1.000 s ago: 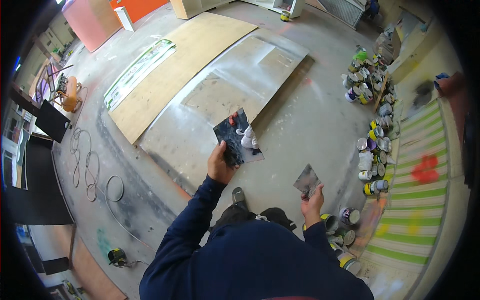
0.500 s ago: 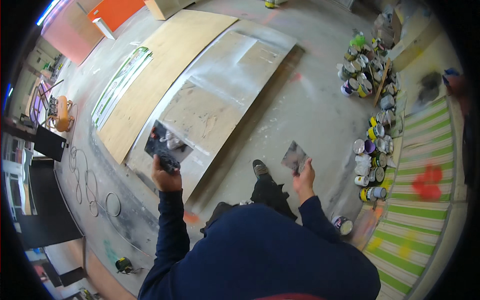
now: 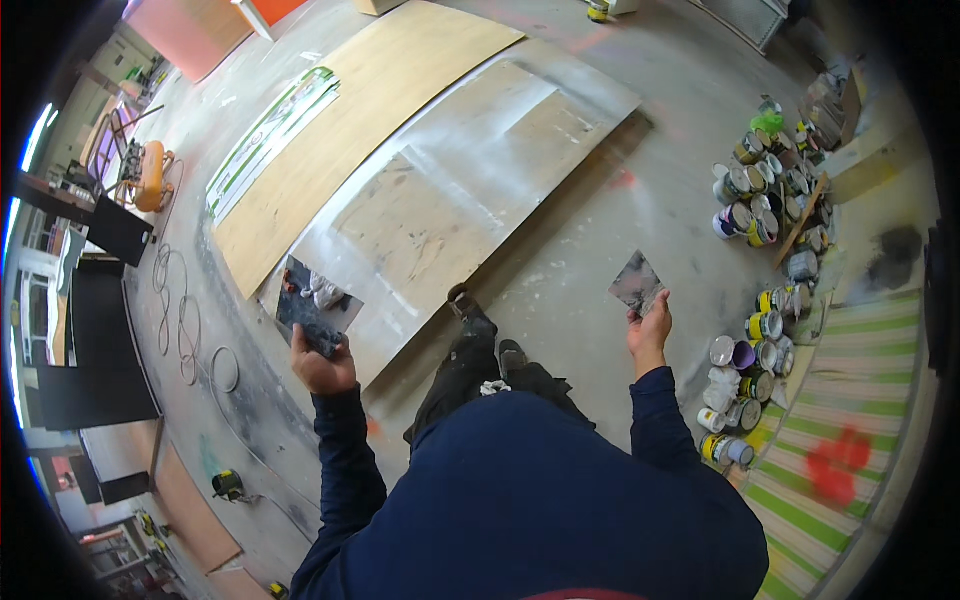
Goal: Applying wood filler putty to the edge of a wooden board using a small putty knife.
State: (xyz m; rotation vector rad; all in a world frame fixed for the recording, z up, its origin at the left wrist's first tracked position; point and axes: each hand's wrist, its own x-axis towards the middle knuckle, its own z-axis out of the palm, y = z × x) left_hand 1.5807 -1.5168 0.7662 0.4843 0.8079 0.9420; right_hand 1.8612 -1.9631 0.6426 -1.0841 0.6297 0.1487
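My left hand (image 3: 325, 370) is closed on the lower edge of a square, dark-smudged plate (image 3: 343, 312), held above the near end of the large flat panel. A crumpled white lump (image 3: 322, 290) lies on that plate, beside small reddish bits I cannot make out. Off to the right, over the bare floor, my right hand (image 3: 652, 325) grips one corner of a thin grey square sheet (image 3: 636, 280), stained with dark marks. The two pieces are held well apart.
A paint-dusted panel (image 3: 430, 225) lies ahead next to a long plywood sheet (image 3: 330, 180). Several paint cans (image 3: 765, 325) line the right side, by a green-striped surface (image 3: 850, 370). At left stand an orange compressor (image 3: 150, 178) and a coiled hose (image 3: 224, 370) on the floor.
The view has shifted, and a foot now shows forward at the panel's edge. My right hand, with the sheet, is farther right. Both hands keep their hold.
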